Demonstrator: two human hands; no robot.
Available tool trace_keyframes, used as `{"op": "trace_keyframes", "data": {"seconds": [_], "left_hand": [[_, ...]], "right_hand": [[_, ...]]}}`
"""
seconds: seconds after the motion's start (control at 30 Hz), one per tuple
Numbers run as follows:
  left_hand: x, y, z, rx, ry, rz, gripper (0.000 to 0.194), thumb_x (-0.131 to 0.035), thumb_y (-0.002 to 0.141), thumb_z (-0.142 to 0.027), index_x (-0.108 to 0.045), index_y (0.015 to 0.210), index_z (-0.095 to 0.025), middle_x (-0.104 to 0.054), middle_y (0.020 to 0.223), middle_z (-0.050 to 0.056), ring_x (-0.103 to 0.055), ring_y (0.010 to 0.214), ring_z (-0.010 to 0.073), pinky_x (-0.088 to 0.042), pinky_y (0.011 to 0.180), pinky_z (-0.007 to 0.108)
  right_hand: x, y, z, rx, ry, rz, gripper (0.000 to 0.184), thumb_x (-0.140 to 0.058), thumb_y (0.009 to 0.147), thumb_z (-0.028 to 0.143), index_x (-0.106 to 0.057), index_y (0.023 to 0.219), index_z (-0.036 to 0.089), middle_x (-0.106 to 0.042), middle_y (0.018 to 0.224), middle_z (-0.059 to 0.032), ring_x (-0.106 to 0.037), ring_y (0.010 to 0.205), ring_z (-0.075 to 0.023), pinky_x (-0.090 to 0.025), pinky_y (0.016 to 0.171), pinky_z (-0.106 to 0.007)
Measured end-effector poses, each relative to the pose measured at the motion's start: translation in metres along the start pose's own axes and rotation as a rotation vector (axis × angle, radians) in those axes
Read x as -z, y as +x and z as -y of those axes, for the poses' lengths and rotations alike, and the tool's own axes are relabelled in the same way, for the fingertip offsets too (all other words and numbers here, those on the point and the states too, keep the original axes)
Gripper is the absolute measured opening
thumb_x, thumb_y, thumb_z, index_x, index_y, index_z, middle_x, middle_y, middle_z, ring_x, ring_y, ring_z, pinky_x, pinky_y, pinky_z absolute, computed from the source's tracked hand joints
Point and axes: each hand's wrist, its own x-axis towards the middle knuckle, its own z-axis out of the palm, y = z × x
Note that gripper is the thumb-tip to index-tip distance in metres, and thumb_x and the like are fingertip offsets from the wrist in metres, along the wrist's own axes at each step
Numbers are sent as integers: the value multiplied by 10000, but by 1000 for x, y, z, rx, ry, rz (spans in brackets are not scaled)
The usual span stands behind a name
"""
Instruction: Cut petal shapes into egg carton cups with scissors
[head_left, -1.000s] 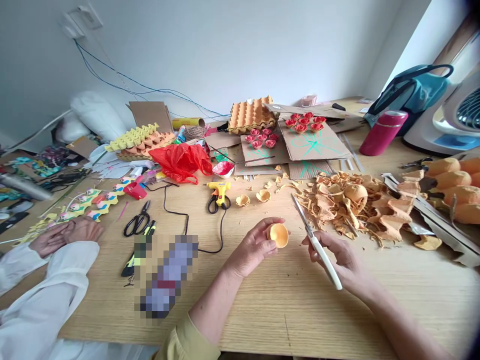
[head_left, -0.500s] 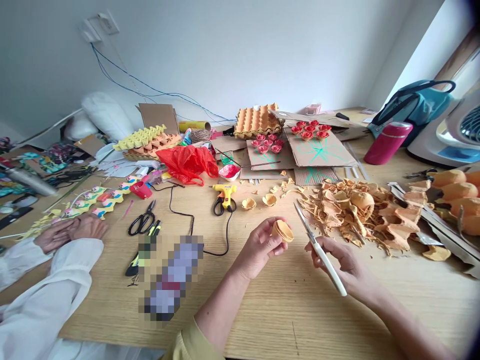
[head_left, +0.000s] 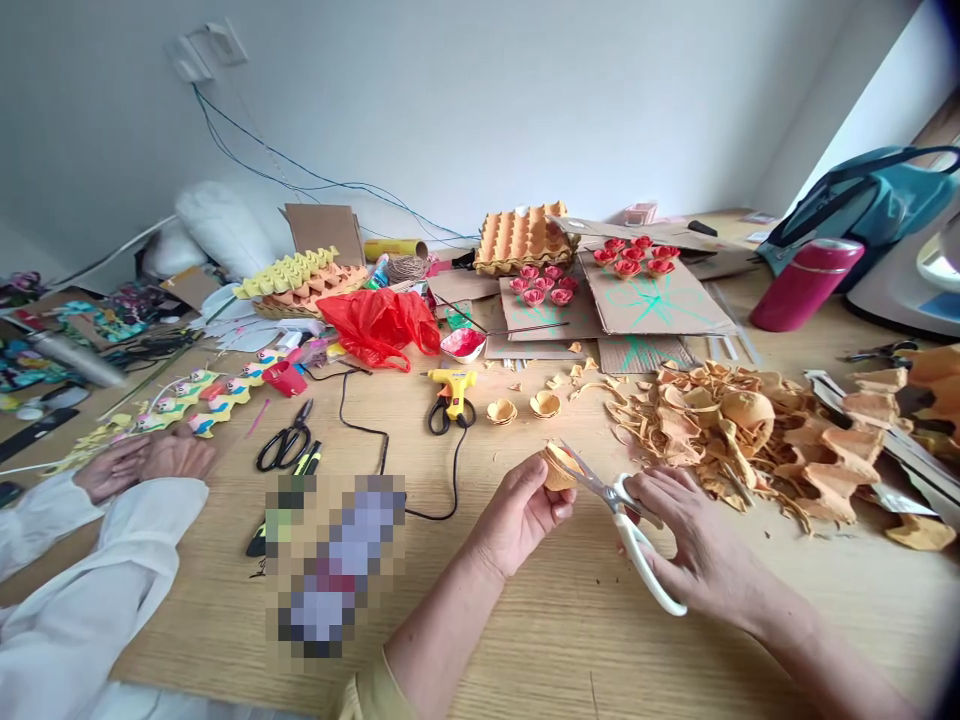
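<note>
Above the pale wooden table (head_left: 555, 645), the left hand (head_left: 517, 512) is pinching a small orange paper-pulp cup (head_left: 559, 470); the right hand (head_left: 694, 550) is grasping white-handled metal scissors (head_left: 621, 494) at its rim. It's looking light, stiffish, tearable, wanting a gentle sidewall grip.

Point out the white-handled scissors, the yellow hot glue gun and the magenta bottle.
White-handled scissors (head_left: 622, 526): head view, on the lower handle.
Yellow hot glue gun (head_left: 454, 384): head view, on the body.
Magenta bottle (head_left: 807, 288): head view, mid-body.
</note>
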Motion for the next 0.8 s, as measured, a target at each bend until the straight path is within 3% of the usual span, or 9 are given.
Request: {"op": "trace_keyframes", "data": {"seconds": [0.17, 0.37, 0.63, 0.8], "left_hand": [[-2, 0, 0, 80, 33, 22, 481, -779, 758, -386, -695, 1127, -88, -699, 1036, 170, -554, 716, 93, -408, 606, 188], [3, 1, 4, 87, 80, 43, 462, -725, 814, -393, -689, 1153, -81, -696, 1063, 181, -547, 720, 93, -402, 598, 187], [5, 1, 7, 84, 107, 83, 472, -736, 807, -400, -686, 1160, -92, -690, 1078, 179, -541, 728, 93, -400, 607, 192], [6, 1, 7, 120, 85, 113, 465, -712, 830, -404, -680, 1165, -83, -686, 1086, 186, -540, 738, 87, -403, 619, 184]], "right_hand": [[2, -2, -2, -25, -55, 25, 129, -565, 898, 327, -501, 940, 224, -587, 866, -45, -519, 794, -230, -379, 809, -423], [3, -4, -1, -19, -113, 3, 202, -611, 866, 363, -512, 974, 224, -594, 899, -54, -528, 837, -246, -367, 868, -450], [5, -5, 1, 11, -147, -27, 200, -654, 794, 306, -475, 849, 237, -577, 803, -22, -525, 771, -233, -367, 874, -446], [6, -6, 0, 42, -127, -31, 269, -640, 832, 345, -396, 787, 242, -526, 714, 22, -494, 677, -193, -358, 853, -429]]}}
